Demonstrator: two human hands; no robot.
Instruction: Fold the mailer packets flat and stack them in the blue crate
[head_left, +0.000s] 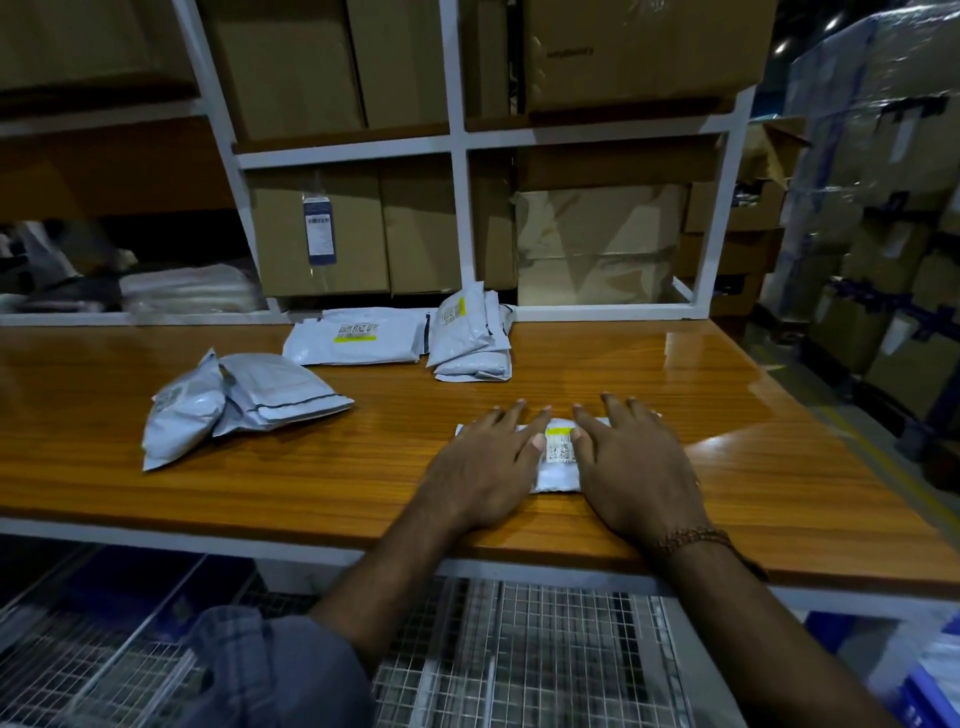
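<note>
A white mailer packet (558, 470) with a yellow-edged label lies on the wooden table (363, 457) in front of me. My left hand (483, 462) presses flat on its left part and my right hand (631, 462) presses flat on its right part, fingers straight and spread. Two puffy grey packets (228, 402) lie to the left. A flat labelled packet (358, 343) lies at the back. Next to it stands a small pile of packets (470, 332). A blue crate edge (930, 696) shows at the bottom right, blurred.
White shelving (457, 145) full of cardboard boxes stands behind the table. Wrapped pallets of boxes (883, 208) rise on the right. A wire-mesh shelf (519, 649) lies under the table's front edge. Bagged goods (187, 288) sit on the low shelf at the left.
</note>
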